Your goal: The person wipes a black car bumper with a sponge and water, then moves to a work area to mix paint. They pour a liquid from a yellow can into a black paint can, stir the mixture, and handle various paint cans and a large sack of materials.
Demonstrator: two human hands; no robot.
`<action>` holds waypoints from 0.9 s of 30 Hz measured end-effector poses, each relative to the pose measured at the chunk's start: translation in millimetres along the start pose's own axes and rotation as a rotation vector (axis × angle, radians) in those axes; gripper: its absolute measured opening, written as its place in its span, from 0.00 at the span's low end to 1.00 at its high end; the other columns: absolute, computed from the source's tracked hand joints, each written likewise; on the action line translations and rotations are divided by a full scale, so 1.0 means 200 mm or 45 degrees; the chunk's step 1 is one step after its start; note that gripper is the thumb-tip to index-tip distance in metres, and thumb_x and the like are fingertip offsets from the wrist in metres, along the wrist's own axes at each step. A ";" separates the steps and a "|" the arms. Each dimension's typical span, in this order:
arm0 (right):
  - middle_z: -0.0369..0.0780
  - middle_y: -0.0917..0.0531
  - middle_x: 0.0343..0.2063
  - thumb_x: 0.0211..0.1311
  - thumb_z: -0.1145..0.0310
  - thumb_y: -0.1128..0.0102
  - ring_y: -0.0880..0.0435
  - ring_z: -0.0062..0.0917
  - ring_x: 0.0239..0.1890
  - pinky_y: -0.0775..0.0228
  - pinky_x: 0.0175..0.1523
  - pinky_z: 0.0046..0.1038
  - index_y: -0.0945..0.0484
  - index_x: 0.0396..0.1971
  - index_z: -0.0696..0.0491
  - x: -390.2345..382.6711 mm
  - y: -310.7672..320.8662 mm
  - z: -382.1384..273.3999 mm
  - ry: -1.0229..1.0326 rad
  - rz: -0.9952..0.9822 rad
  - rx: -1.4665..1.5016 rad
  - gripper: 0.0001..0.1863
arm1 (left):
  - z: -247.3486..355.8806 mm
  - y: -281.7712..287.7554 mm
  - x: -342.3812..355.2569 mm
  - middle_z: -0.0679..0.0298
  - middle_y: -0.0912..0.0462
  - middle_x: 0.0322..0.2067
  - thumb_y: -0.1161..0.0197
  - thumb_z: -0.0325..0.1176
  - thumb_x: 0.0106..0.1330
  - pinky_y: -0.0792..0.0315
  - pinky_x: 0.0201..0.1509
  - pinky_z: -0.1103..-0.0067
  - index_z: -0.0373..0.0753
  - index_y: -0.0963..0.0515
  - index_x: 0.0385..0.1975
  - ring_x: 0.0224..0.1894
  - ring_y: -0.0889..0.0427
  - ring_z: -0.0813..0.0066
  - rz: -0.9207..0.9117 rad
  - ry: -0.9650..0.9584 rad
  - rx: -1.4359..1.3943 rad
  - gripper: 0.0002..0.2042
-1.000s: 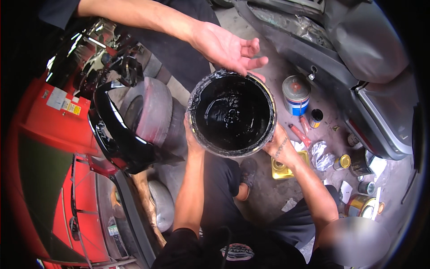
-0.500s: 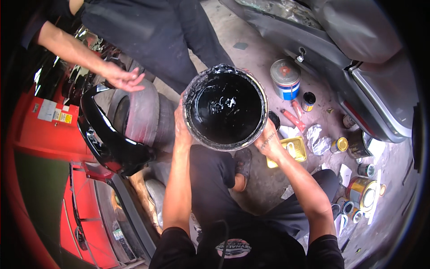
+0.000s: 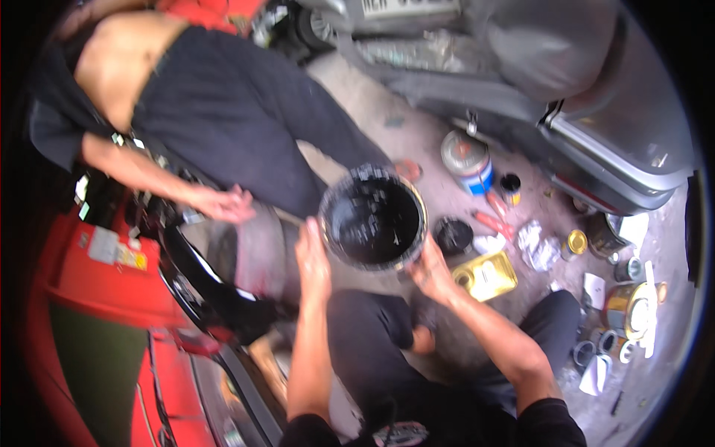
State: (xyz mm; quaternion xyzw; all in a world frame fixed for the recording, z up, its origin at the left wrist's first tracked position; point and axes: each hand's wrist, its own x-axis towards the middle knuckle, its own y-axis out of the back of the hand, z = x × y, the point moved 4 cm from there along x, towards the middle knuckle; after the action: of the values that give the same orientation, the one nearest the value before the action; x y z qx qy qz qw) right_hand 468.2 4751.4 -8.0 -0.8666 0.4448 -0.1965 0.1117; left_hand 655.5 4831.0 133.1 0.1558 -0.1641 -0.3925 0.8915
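An open paint can [image 3: 371, 223] with a paint-crusted rim and glossy black paint inside is held up between my two hands. My left hand [image 3: 313, 261] is closed against its left side, and my right hand [image 3: 433, 272] grips the lower right side. The can's mouth tilts toward me. Beyond it, at the left, another person's open hand [image 3: 227, 205] reaches out, palm showing, apart from the can. Below my right hand lie a round black container [image 3: 453, 235] and a yellow rectangular tin [image 3: 488, 276].
On the right-hand floor stand a large blue-and-white can [image 3: 467, 160], a small dark can [image 3: 509, 186], crumpled paper [image 3: 538, 244] and several other cans. A grey car body [image 3: 596, 141] borders the far right. Tyres [image 3: 261, 249] and a glossy black car part [image 3: 208, 279] lie left.
The paint can looks smaller and has moved down and away from me, still in both hands. The view has shifted, showing more of the other person, whose hand stays outstretched.
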 end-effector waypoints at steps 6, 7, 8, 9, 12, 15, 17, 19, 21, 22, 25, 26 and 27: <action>0.46 0.53 0.79 0.61 0.75 0.37 0.45 0.40 0.77 0.39 0.75 0.40 0.62 0.82 0.43 -0.02 0.11 -0.06 0.258 -0.013 -0.110 0.54 | 0.20 -0.08 -0.10 0.63 0.16 0.36 0.64 0.61 0.83 0.25 0.41 0.74 0.32 0.18 0.46 0.32 0.22 0.73 -0.200 0.061 0.228 0.36; 0.47 0.56 0.80 0.59 0.78 0.36 0.49 0.42 0.79 0.44 0.77 0.41 0.64 0.82 0.43 -0.06 0.14 -0.03 0.316 -0.043 -0.162 0.57 | 0.11 -0.09 -0.11 0.64 0.16 0.35 0.64 0.62 0.83 0.25 0.40 0.74 0.31 0.18 0.47 0.33 0.22 0.73 -0.199 0.047 0.150 0.36; 0.49 0.59 0.81 0.57 0.80 0.34 0.53 0.45 0.81 0.48 0.80 0.42 0.66 0.82 0.43 -0.07 0.16 0.00 0.355 -0.063 -0.200 0.61 | 0.02 -0.04 -0.09 0.63 0.14 0.38 0.63 0.62 0.82 0.21 0.45 0.74 0.29 0.19 0.47 0.39 0.18 0.73 -0.071 0.053 0.254 0.37; 0.51 0.62 0.81 0.55 0.83 0.32 0.57 0.47 0.82 0.52 0.83 0.43 0.68 0.82 0.42 -0.09 0.17 0.03 0.372 -0.060 -0.215 0.64 | -0.01 -0.02 -0.09 0.59 0.15 0.45 0.61 0.64 0.81 0.18 0.52 0.69 0.28 0.21 0.51 0.47 0.16 0.70 -0.209 0.080 0.256 0.38; 0.57 0.55 0.80 0.55 0.85 0.35 0.54 0.51 0.81 0.50 0.82 0.43 0.70 0.82 0.46 -0.13 0.18 0.06 0.278 0.008 -0.271 0.63 | 0.02 -0.02 -0.13 0.53 0.18 0.53 0.58 0.66 0.79 0.18 0.56 0.67 0.28 0.26 0.59 0.53 0.16 0.64 -0.317 0.076 0.063 0.39; 0.57 0.55 0.80 0.53 0.87 0.36 0.53 0.52 0.81 0.48 0.81 0.43 0.69 0.82 0.47 -0.17 0.27 0.02 0.355 0.080 -0.242 0.63 | 0.07 -0.08 -0.12 0.53 0.18 0.54 0.56 0.64 0.80 0.16 0.51 0.70 0.27 0.27 0.61 0.52 0.15 0.66 -0.454 -0.011 0.228 0.38; 0.57 0.56 0.80 0.52 0.87 0.36 0.53 0.52 0.81 0.48 0.81 0.42 0.69 0.82 0.47 -0.19 0.31 -0.02 0.399 0.099 -0.212 0.64 | 0.11 -0.13 -0.13 0.55 0.19 0.54 0.54 0.62 0.80 0.16 0.47 0.74 0.29 0.29 0.65 0.51 0.15 0.68 -0.505 -0.087 0.338 0.36; 0.57 0.56 0.80 0.53 0.87 0.37 0.53 0.52 0.81 0.48 0.81 0.41 0.69 0.82 0.47 -0.23 0.31 0.01 0.321 0.139 -0.223 0.63 | 0.12 -0.17 -0.18 0.56 0.19 0.54 0.53 0.61 0.80 0.17 0.47 0.75 0.30 0.29 0.66 0.51 0.16 0.69 -0.553 -0.096 0.474 0.35; 0.57 0.56 0.80 0.54 0.86 0.38 0.53 0.51 0.81 0.47 0.81 0.40 0.69 0.82 0.48 -0.21 0.30 0.02 0.291 0.141 -0.258 0.61 | 0.16 -0.19 -0.20 0.57 0.19 0.55 0.52 0.60 0.81 0.19 0.45 0.76 0.32 0.31 0.69 0.50 0.17 0.70 -0.569 -0.084 0.540 0.34; 0.57 0.56 0.80 0.55 0.86 0.39 0.52 0.51 0.81 0.47 0.81 0.40 0.69 0.82 0.48 -0.22 0.32 0.03 0.273 0.130 -0.284 0.61 | 0.13 -0.19 -0.20 0.58 0.20 0.56 0.53 0.58 0.81 0.19 0.45 0.77 0.33 0.31 0.70 0.50 0.18 0.71 -0.551 -0.074 0.533 0.33; 0.56 0.57 0.80 0.56 0.86 0.42 0.54 0.49 0.82 0.50 0.82 0.40 0.68 0.82 0.44 -0.20 0.34 0.08 0.227 0.090 -0.254 0.59 | 0.12 -0.15 -0.18 0.60 0.20 0.56 0.53 0.53 0.83 0.21 0.47 0.77 0.34 0.30 0.70 0.50 0.19 0.73 -0.563 -0.096 0.461 0.29; 0.55 0.57 0.81 0.56 0.87 0.42 0.53 0.48 0.82 0.52 0.83 0.39 0.68 0.82 0.42 -0.19 0.36 0.06 0.240 0.093 -0.223 0.60 | 0.13 -0.20 -0.20 0.62 0.20 0.54 0.52 0.51 0.83 0.21 0.47 0.77 0.34 0.30 0.70 0.49 0.20 0.75 -0.531 -0.101 0.427 0.28; 0.53 0.56 0.81 0.55 0.86 0.41 0.53 0.46 0.82 0.53 0.83 0.38 0.67 0.82 0.44 -0.19 0.37 0.04 0.255 0.108 -0.279 0.60 | 0.15 -0.20 -0.19 0.63 0.20 0.53 0.52 0.48 0.83 0.22 0.46 0.77 0.34 0.30 0.70 0.47 0.21 0.76 -0.558 -0.097 0.447 0.26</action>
State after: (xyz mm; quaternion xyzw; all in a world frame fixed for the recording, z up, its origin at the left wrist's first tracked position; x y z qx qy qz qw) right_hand 397.6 4739.1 -51.7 -0.8301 0.5086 -0.2275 -0.0203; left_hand 591.7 4828.9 137.6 0.3248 -0.2255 -0.5469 0.7379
